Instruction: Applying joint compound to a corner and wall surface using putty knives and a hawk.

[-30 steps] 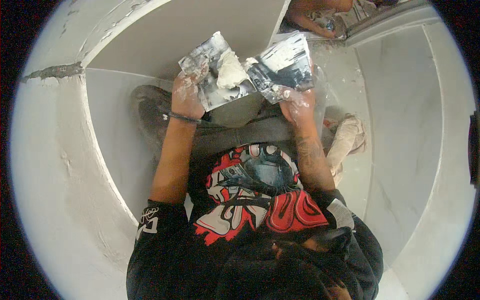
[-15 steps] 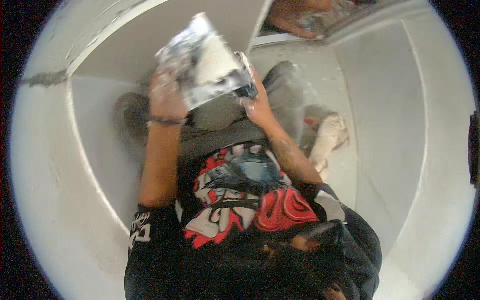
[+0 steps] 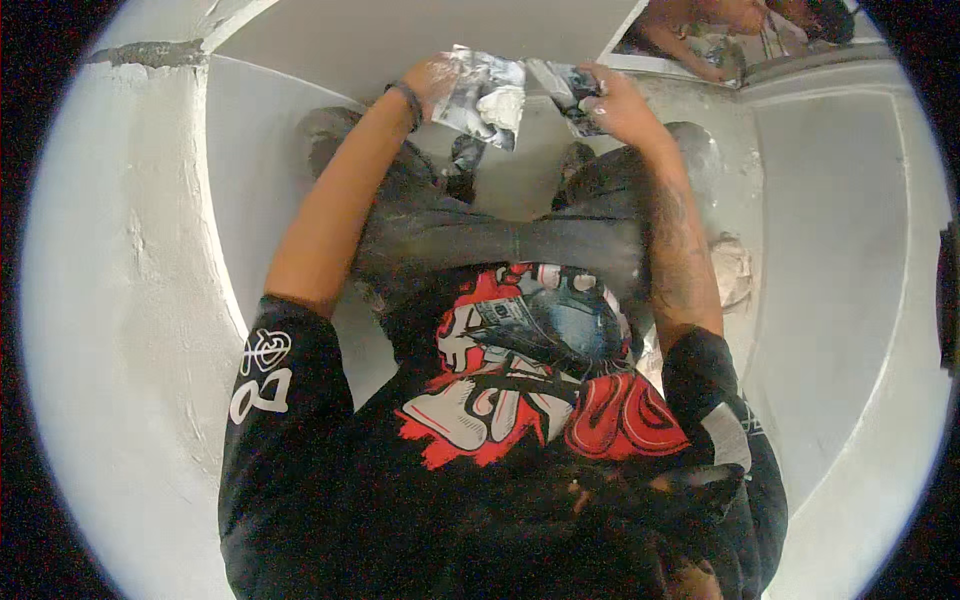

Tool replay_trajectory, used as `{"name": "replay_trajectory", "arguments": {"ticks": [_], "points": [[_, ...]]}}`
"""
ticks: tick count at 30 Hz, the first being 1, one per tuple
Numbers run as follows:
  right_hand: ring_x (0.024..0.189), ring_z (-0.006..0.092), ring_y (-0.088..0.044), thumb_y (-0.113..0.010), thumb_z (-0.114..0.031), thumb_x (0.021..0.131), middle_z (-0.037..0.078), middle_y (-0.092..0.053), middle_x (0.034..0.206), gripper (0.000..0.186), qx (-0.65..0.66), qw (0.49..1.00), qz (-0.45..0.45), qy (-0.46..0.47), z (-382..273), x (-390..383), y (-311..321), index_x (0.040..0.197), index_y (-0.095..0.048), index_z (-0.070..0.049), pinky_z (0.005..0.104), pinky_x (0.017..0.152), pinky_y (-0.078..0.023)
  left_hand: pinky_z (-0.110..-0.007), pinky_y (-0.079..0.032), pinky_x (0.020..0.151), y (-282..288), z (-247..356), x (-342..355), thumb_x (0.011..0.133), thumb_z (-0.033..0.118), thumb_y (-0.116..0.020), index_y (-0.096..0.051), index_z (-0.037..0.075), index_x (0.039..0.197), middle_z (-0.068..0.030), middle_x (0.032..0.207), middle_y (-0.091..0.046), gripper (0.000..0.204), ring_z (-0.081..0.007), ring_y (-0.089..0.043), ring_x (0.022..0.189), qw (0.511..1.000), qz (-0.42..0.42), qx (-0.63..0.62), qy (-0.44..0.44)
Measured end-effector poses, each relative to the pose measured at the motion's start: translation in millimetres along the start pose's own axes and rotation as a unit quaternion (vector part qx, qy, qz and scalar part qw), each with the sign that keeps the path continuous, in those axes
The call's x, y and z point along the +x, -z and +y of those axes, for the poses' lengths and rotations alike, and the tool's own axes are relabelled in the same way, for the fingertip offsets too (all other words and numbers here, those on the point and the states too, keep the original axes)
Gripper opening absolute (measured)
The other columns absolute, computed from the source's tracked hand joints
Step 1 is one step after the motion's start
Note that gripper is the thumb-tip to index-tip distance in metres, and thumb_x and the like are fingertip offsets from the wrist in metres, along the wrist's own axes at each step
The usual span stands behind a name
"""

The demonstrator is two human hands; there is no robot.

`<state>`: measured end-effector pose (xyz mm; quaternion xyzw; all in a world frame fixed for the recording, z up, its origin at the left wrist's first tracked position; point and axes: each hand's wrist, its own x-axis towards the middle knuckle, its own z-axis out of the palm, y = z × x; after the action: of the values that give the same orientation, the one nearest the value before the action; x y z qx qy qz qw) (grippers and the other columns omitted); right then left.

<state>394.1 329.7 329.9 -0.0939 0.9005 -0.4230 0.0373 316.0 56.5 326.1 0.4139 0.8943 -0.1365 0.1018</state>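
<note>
Up near the top middle, my left hand (image 3: 430, 82) grips a square metal scraper (image 3: 470, 75) smeared dark and white, with a lump of white paste (image 3: 502, 108) on its face. My right hand (image 3: 622, 108) is closed on a second metal scraper (image 3: 568, 92), also streaked with white and dark, held just right of the first. Both are raised above my bent legs in dark grey trousers (image 3: 510, 235); the fingers on the left are partly hidden by the blade.
Pale grey panels (image 3: 820, 250) and plastered walls (image 3: 140, 220) surround me closely, with a rough cracked patch (image 3: 140, 52) at upper left. A pale crumpled cloth (image 3: 732, 270) lies on the floor at my right. Another person's arm (image 3: 675, 45) shows through an opening at top right.
Half a second ago the scrapers overlapped toward the left; now they are apart, both hands higher and farther from my body, the right one shifted rightward. More of my legs shows.
</note>
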Motion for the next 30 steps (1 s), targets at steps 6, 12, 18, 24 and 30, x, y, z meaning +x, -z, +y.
{"name": "replay_trajectory", "arguments": {"ticks": [6, 12, 18, 24, 30], "points": [[0.083, 0.0161, -0.055, -0.057, -0.006, 0.068, 0.012, -0.059, 0.095, 0.042, 0.104, 0.993, -0.060, 0.000, -13.0, -6.9, -55.7, 0.109, -0.050, -0.001, 0.0284, 0.074, -0.043, -0.036, -0.044, 0.079, -24.6, -20.5, 7.8, 0.072, 0.016, -0.056, -0.051, 0.006, 0.103, -0.0143, 0.098, -0.057, 0.033, -0.0275, -0.055, 0.090, 0.983, 0.035, 0.048, -0.171], [0.078, 0.0158, -0.055, -0.057, -0.007, 0.067, 0.010, -0.060, 0.091, 0.040, 0.236, 0.968, -0.054, -0.070, 49.1, -13.4, -100.1, 0.106, -0.051, 0.002, 0.0284, 0.072, -0.044, -0.037, -0.046, 0.070, -25.4, 2.5, 76.3, 0.070, 0.024, -0.054, -0.058, 0.004, 0.082, -0.0132, 0.087, -0.060, 0.024, -0.0294, -0.057, 0.077, 0.958, -0.202, -0.176, -0.104], [0.075, 0.0179, -0.057, -0.053, -0.002, 0.065, 0.010, -0.059, 0.093, 0.041, 0.281, 0.953, -0.112, -0.028, 17.1, 5.0, -117.6, 0.105, -0.051, 0.004, 0.0306, 0.068, -0.046, -0.035, -0.046, 0.067, -229.2, -150.9, 131.8, 0.059, 0.031, -0.063, -0.060, 0.005, 0.073, -0.0128, 0.085, -0.061, 0.030, -0.0275, -0.059, 0.079, 0.776, -0.447, -0.432, -0.104], [0.076, 0.0212, -0.058, -0.055, -0.003, 0.067, 0.012, -0.059, 0.089, 0.045, 0.271, 0.920, -0.175, -0.222, -5.2, -23.0, -76.6, 0.109, -0.043, 0.007, 0.0315, 0.067, -0.047, -0.033, -0.046, 0.070, -277.8, -110.8, 172.3, 0.054, 0.029, -0.067, -0.057, 0.006, 0.083, -0.0130, 0.089, -0.059, 0.039, -0.0245, -0.057, 0.083, 0.881, -0.344, -0.287, -0.150], [0.076, 0.0212, -0.059, -0.053, 0.002, 0.068, 0.011, -0.059, 0.089, 0.036, 0.526, 0.814, -0.144, -0.202, -0.3, -7.9, -108.5, 0.104, -0.049, 0.005, 0.0347, 0.070, -0.048, -0.031, -0.046, 0.073, -241.2, -116.3, 106.6, 0.048, 0.027, -0.071, -0.054, 0.006, 0.092, -0.0133, 0.094, -0.057, 0.052, -0.0214, -0.056, 0.088, 0.970, -0.185, -0.115, -0.103]]}}
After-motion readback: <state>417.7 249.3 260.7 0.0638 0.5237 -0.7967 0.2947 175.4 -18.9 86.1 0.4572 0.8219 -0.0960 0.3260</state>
